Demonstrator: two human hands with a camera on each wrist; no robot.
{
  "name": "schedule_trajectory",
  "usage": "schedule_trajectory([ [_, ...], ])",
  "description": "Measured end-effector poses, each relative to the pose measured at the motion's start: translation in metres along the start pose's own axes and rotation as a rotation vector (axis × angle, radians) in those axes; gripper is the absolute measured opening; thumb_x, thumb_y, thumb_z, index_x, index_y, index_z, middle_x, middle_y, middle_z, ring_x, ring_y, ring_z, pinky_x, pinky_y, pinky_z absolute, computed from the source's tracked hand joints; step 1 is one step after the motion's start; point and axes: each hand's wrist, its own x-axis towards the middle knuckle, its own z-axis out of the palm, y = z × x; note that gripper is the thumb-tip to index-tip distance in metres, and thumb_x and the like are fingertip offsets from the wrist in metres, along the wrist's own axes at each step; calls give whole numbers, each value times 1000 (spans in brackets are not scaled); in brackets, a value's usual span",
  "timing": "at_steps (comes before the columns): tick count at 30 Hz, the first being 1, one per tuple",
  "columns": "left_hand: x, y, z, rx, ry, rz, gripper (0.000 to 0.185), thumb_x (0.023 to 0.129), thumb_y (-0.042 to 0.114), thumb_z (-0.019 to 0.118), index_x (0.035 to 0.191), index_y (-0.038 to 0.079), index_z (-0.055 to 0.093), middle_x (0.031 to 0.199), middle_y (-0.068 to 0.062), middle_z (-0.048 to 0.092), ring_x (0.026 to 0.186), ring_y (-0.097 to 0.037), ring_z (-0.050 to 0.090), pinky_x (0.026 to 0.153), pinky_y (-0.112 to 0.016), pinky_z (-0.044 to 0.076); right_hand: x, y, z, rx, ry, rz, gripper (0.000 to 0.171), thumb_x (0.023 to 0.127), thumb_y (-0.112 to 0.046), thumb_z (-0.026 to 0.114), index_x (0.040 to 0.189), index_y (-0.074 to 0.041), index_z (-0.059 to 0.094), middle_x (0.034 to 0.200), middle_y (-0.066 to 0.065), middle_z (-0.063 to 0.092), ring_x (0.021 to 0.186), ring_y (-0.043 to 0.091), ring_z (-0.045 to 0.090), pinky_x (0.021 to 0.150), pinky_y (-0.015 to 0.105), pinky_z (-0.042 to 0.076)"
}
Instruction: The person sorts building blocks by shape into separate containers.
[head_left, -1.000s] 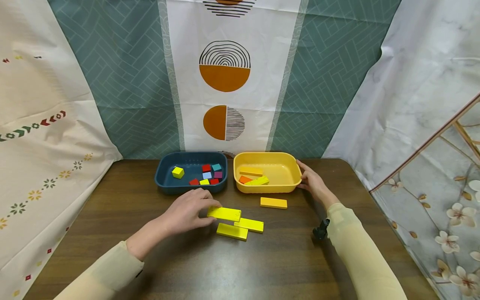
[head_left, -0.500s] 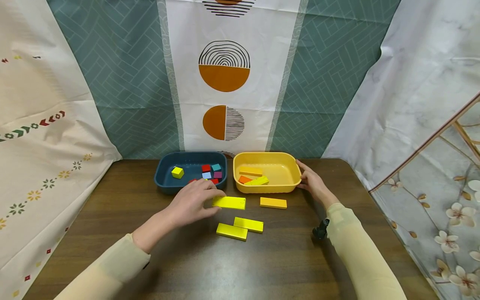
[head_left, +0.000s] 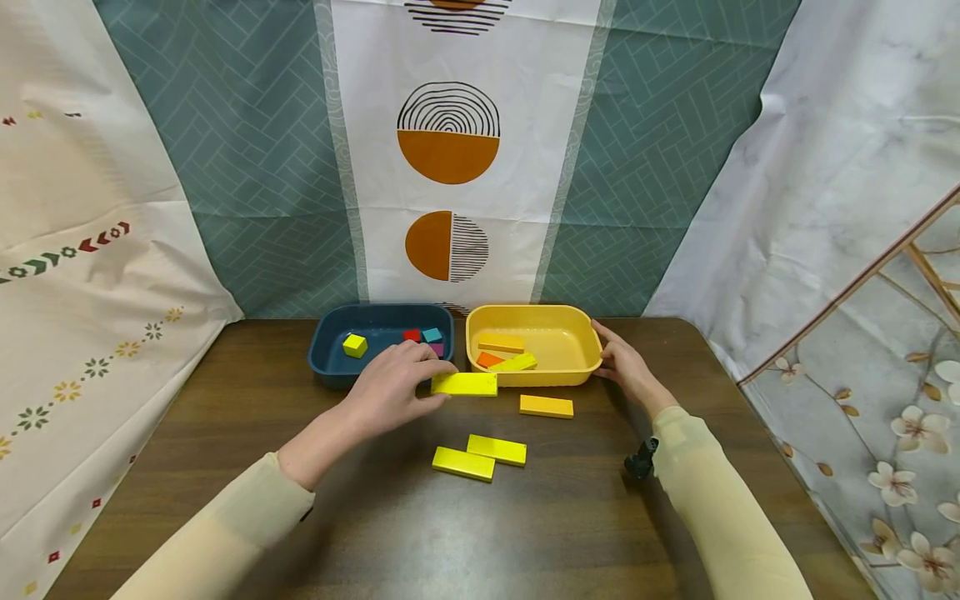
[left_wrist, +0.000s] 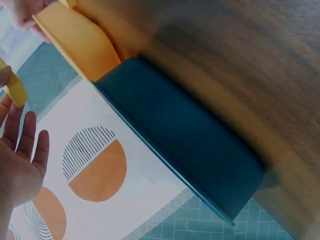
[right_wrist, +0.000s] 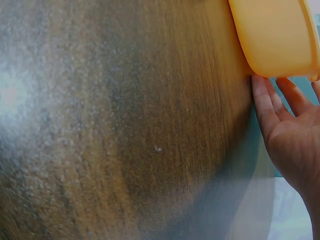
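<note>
The left hand [head_left: 393, 387] pinched a yellow plank [head_left: 464, 383] by its near end, just short of the yellow bin [head_left: 588, 354] that the open right hand [head_left: 626, 367] steadied, so the plank's far end probably needed lifting over the rim.

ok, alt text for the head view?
A left hand holds a yellow block near a yellow tray, which the right hand touches. Three more blocks lie on the wooden table, beside a blue tray.
</note>
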Motion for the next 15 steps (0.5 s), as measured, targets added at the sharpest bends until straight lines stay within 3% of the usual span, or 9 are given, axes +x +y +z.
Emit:
schedule_trajectory([
  [15, 26, -2, -3, 33, 34, -66, 38, 85, 33, 84, 120, 18, 77, 100, 2, 63, 93, -19, 50, 78, -32, 46, 1, 0, 1, 9, 3, 0, 69, 98, -5, 31, 165, -18, 22, 171, 1, 15, 139, 38, 43, 112, 53, 39],
])
